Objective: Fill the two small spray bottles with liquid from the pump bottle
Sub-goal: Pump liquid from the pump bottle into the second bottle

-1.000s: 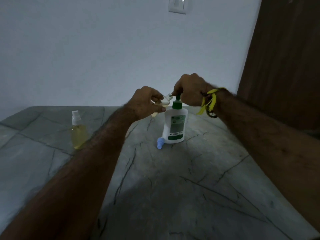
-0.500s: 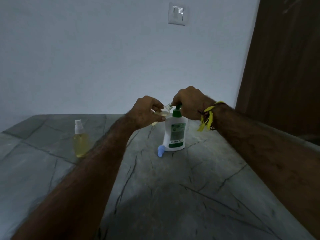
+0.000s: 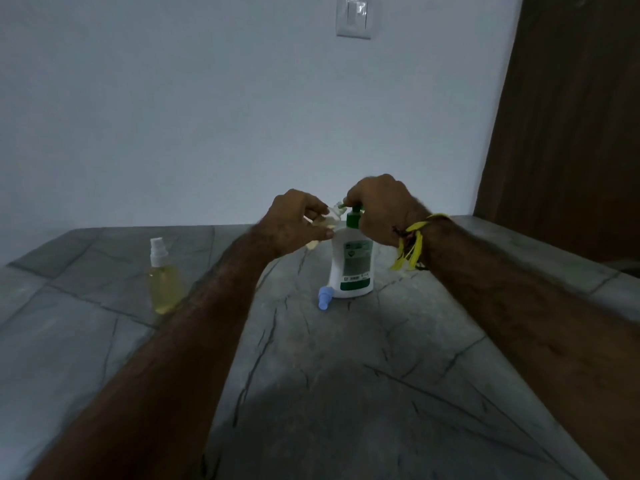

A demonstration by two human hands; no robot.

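A white pump bottle (image 3: 353,263) with a green pump head stands upright on the grey stone table (image 3: 346,375). My right hand (image 3: 379,209) is curled over the pump head from above. My left hand (image 3: 298,220) holds a small open spray bottle (image 3: 327,221) tilted, its mouth right at the pump's spout. A second small spray bottle (image 3: 163,275), capped in white and holding yellowish liquid, stands at the left. A blue spray cap (image 3: 324,297) lies at the pump bottle's base.
A white wall with a light switch (image 3: 354,18) rises behind the table. A dark wooden door (image 3: 571,133) stands at the right. Yellow threads hang from my right wrist.
The camera has tilted upward, so hands and bottles sit lower in view. Both hands keep the same hold at the pump head and small bottle.
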